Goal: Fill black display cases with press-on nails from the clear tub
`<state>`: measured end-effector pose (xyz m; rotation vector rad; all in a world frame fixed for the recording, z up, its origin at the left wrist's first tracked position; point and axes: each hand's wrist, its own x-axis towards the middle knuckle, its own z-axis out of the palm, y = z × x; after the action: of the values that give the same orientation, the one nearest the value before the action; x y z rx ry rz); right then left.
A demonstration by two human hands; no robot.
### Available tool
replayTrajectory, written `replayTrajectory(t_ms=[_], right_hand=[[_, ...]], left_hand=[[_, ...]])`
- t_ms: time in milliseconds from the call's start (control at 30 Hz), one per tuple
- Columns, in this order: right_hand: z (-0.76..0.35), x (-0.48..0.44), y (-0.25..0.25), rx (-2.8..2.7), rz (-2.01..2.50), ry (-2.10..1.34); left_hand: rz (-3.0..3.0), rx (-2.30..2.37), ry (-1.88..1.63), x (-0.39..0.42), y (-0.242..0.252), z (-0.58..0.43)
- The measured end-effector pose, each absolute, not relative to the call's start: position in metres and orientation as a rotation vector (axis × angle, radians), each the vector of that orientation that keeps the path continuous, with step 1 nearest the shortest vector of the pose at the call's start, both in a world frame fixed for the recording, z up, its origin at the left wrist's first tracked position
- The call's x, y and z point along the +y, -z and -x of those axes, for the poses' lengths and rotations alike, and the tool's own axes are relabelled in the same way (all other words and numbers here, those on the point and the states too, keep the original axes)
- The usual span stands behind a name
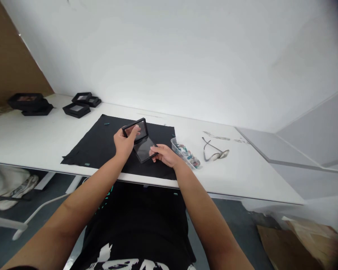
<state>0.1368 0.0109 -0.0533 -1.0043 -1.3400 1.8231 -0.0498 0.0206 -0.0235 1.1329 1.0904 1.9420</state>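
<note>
A black-framed display case (143, 140) with clear panes is held unfolded above the black cloth (92, 138). Its two halves meet at an angle along one edge. My left hand (125, 142) is closed round the upper half, thumb lying over the clear pane. On the lower half, my right hand (163, 155) pinches the right edge between thumb and fingers. Nothing shows between the panes. Just right of my right hand stands a clear plastic tub (183, 153) filled with small colourful pieces.
Eyeglasses (216, 153) lie on the white table (248, 172) right of the tub. Several black cases (77, 108) sit at the back left, with a darker stack (30, 103) farther left. Small green pieces (107, 123) rest on the cloth. A white wall (163, 60) rises behind.
</note>
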Motion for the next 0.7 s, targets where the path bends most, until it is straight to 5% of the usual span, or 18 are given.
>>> replayTrajectory(t_ms=[467,700], right_hand=[[-0.137,0.019,0.049,-1.068,1.029,-1.744],[-0.137,0.018,0.045,-1.061,0.989,-1.782]], left_hand=[[-1.175,1.22,-1.332,0.034,0.048,0.049],[-1.044,1.215,-1.309,0.034,0.043,0.047]])
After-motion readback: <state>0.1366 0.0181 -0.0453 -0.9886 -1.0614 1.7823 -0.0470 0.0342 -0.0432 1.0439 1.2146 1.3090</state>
